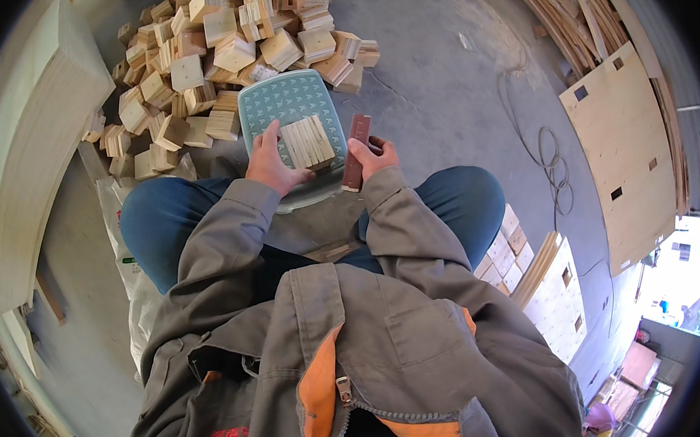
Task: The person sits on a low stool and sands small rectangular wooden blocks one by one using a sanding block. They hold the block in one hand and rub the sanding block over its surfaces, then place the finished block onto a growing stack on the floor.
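Observation:
A squarish plywood block (309, 143) with layered edges rests on a pale blue plastic stool (286, 99) between my knees. My left hand (271, 164) grips the block from its left side, thumb along the near edge and fingers at the far left corner. In my right hand (377, 157) is a long reddish-brown bar (354, 149), held upright just right of the block and apart from it. The fingers wrap round its right side; part of them is hidden behind it.
A big heap of plywood blocks (217, 53) lies beyond the stool. Stacked sheets (50, 101) curve along the left. To the right are a cable (556, 171) on the floor, a leaning panel with square holes (626, 158), and more blocks (505, 252) beside my right knee.

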### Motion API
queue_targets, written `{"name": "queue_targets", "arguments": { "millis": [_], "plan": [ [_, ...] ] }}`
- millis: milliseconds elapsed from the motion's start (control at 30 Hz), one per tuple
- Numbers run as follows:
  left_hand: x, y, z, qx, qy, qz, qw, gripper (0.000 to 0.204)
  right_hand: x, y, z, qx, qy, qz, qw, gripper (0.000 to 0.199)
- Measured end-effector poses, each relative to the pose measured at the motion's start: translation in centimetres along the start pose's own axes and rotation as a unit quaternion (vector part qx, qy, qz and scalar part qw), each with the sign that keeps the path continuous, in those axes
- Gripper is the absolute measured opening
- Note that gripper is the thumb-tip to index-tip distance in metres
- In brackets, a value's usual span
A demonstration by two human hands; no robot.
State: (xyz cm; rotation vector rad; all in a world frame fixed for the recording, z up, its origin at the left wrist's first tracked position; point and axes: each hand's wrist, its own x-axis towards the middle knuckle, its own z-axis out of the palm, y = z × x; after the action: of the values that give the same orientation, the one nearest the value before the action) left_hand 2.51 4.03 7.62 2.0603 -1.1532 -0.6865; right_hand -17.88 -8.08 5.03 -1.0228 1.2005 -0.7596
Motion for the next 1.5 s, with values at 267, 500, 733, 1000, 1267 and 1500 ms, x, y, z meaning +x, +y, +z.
{"name": "queue_targets", "arguments": {
  "millis": [267, 500, 733, 1000, 1267, 1500],
  "plan": [
    [0.5, -1.7, 1.2, -0.047, -0.010, 0.021, 0.999, 0.145, -2.6, -3.8, 1.1, -0.242, -0.079, -0.246, 0.935, 0.076],
    [1.2, -3.8, 3.2, -0.094, 0.008, 0.042, 0.995, 0.128, -4.5, -5.3, 5.2, -0.531, -0.128, -0.360, 0.756, 0.082],
    [1.3, -2.9, 3.2, -0.100, 0.024, 0.042, 0.994, 0.134, -4.5, -4.2, 3.1, -0.540, -0.157, -0.411, 0.718, 0.082],
    [1.1, -3.5, 3.9, -0.117, 0.047, 0.033, 0.991, 0.096, -5.1, -4.4, 5.1, -0.522, -0.146, -0.458, 0.705, 0.060],
    [1.9, -2.4, 3.5, -0.120, 0.047, -0.015, 0.992, 0.104, 0.1, -6.7, 11.1, -0.587, -0.096, -0.382, 0.707, 0.056],
    [2.1, -3.2, 4.3, -0.089, 0.072, 0.004, 0.993, 0.093, -2.1, -3.9, 7.0, -0.549, -0.131, -0.445, 0.695, 0.060]
  ]
}}
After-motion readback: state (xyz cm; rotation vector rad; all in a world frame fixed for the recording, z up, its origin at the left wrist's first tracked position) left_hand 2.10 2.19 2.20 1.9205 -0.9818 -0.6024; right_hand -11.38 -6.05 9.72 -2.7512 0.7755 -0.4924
